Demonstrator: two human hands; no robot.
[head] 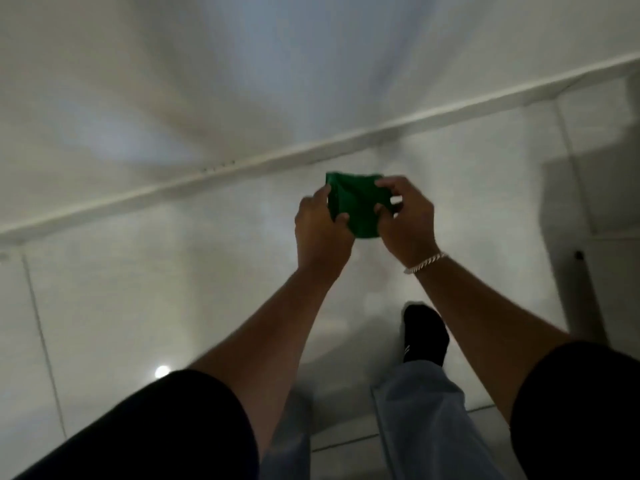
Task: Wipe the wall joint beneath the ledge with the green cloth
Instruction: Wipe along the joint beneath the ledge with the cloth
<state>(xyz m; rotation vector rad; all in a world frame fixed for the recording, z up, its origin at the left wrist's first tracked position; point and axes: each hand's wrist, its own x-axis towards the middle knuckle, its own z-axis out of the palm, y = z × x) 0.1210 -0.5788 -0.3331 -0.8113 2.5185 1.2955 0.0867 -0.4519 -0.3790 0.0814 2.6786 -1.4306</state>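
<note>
A small green cloth is bunched between both my hands at the middle of the view. My left hand pinches its left edge. On the cloth's right side, my right hand, with a silver bracelet on the wrist, grips it with curled fingers. Behind and above the cloth, a pale ridge, the wall joint, runs diagonally from lower left to upper right where the white wall meets the glossy tiled floor. The cloth hangs a little in front of the joint, apart from it.
My right foot in a black shoe stands on the light tiles below my hands. A dark-tipped pole or leg leans at the right, beside a grey shadowed block. A ceiling light reflects on the floor at lower left.
</note>
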